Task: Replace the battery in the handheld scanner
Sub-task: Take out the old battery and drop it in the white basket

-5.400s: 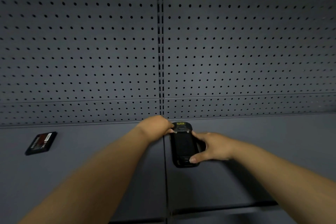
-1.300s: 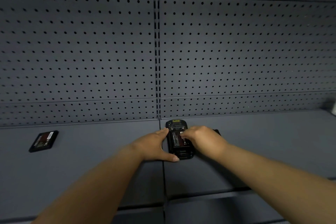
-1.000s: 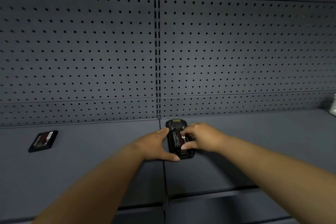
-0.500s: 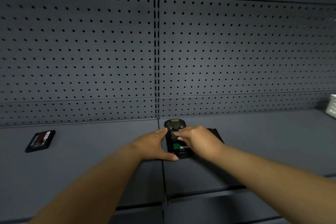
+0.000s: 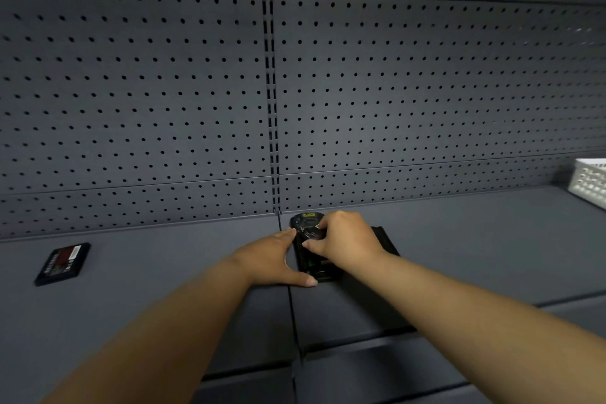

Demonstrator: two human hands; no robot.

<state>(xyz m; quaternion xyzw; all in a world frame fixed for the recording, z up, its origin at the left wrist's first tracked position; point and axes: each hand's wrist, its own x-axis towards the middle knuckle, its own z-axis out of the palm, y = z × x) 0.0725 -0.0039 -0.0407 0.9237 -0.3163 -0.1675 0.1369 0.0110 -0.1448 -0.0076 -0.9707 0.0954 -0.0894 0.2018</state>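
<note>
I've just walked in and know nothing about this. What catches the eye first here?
Two bare arms reach to the middle of a dark grey shelf, where the left hand steadies a black scanner and the right hand works at its opened back. A spare battery lies far left; a white basket peeks in far right.

Left hand (image 5: 273,259) flat, fingers spread; right hand (image 5: 344,241) pinching.
</note>
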